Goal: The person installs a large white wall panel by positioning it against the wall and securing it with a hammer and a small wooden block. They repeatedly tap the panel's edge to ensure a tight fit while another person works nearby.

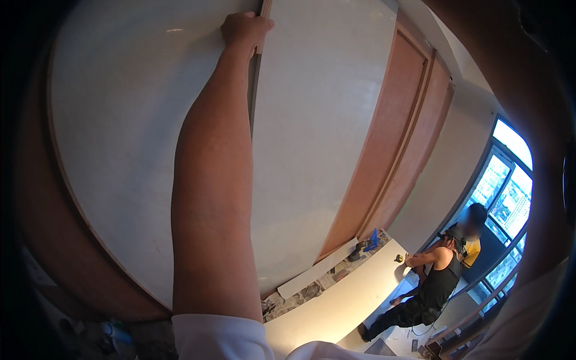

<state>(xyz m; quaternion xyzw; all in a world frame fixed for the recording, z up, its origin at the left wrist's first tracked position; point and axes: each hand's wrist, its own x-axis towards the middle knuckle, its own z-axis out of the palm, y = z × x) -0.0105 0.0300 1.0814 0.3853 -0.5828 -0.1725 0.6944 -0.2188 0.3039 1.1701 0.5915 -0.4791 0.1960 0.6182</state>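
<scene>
My left hand [243,30] is raised at the top of the view, its fingers closed round the edge of a narrow wooden strip [264,8] beside a large white panel [120,132]. Another white panel [318,120] stands just right of that strip, with a dark gap between the two lower down. My left forearm hides part of the left panel. My right arm rises along the right side and out of the top of the picture, so my right hand is out of sight.
A long board [336,312] lies lower right with newspaper, power tools [360,249] and a tape measure [399,258]. A co-worker in a black sleeveless top [438,288] and another in yellow [471,252] stand there by a window [510,198]. Wooden wardrobe panels [390,120] line the wall.
</scene>
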